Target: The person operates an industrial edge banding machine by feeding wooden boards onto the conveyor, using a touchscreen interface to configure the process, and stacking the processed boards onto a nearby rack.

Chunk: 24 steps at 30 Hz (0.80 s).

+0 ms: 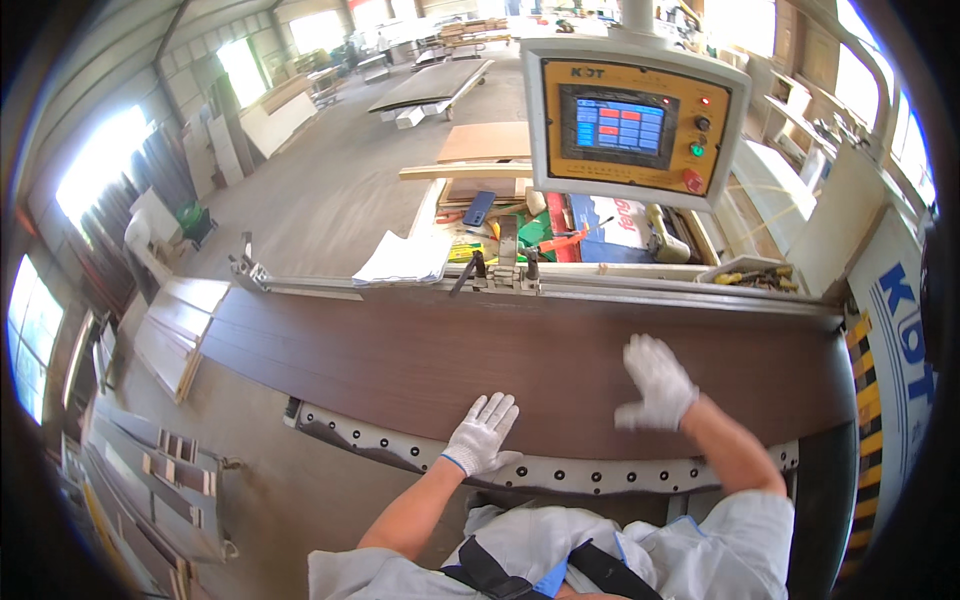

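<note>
A long dark-brown board (pixel 400 345) lies flat across the machine in front of me, its far edge along a metal rail (pixel 600 290). My left hand (pixel 483 434), in a white knit glove, rests with fingers stretched out on the board's near edge. To the right, my right hand (pixel 658 385), gloved the same way, is over the board and slightly blurred. Its fingers are extended with the thumb apart, and nothing shows in it. Whether it touches the surface I cannot tell. Below the near edge runs a pale strip with black round holes (pixel 595 476).
A control panel (pixel 632 125) with a lit screen hangs above the far side. Behind the rail are papers (pixel 403 257), a phone (pixel 479 208) and scattered tools. A striped yellow-black machine edge (pixel 866 420) stands at right. Stacked panels (pixel 165 335) lie left.
</note>
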Available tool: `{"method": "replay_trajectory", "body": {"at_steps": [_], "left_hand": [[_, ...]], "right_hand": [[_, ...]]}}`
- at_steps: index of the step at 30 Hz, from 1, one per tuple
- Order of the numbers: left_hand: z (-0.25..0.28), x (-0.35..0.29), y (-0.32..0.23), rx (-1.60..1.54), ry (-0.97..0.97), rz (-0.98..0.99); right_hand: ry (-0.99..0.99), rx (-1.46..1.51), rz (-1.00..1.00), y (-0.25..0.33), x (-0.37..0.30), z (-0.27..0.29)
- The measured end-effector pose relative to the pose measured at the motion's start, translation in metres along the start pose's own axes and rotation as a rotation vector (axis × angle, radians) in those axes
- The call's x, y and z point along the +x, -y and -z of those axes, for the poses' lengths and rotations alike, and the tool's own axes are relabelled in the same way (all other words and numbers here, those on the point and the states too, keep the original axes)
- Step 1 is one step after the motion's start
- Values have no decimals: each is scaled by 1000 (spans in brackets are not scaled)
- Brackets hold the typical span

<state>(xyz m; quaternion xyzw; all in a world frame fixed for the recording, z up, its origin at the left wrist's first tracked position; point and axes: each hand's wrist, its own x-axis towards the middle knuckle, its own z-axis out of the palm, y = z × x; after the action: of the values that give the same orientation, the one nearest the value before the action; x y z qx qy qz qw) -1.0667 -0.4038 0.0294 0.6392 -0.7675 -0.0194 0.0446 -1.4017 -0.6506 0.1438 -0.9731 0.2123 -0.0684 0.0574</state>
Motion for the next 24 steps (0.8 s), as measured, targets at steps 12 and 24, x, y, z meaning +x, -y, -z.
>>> {"method": "replay_trajectory", "body": {"at_steps": [12, 24], "left_hand": [[3, -1, -2, 77, 47, -10], [15, -47, 84, 136, 89, 183]], "right_hand": [[61, -127, -249, -11, -127, -90], [46, -128, -254, -13, -128, -91]]}}
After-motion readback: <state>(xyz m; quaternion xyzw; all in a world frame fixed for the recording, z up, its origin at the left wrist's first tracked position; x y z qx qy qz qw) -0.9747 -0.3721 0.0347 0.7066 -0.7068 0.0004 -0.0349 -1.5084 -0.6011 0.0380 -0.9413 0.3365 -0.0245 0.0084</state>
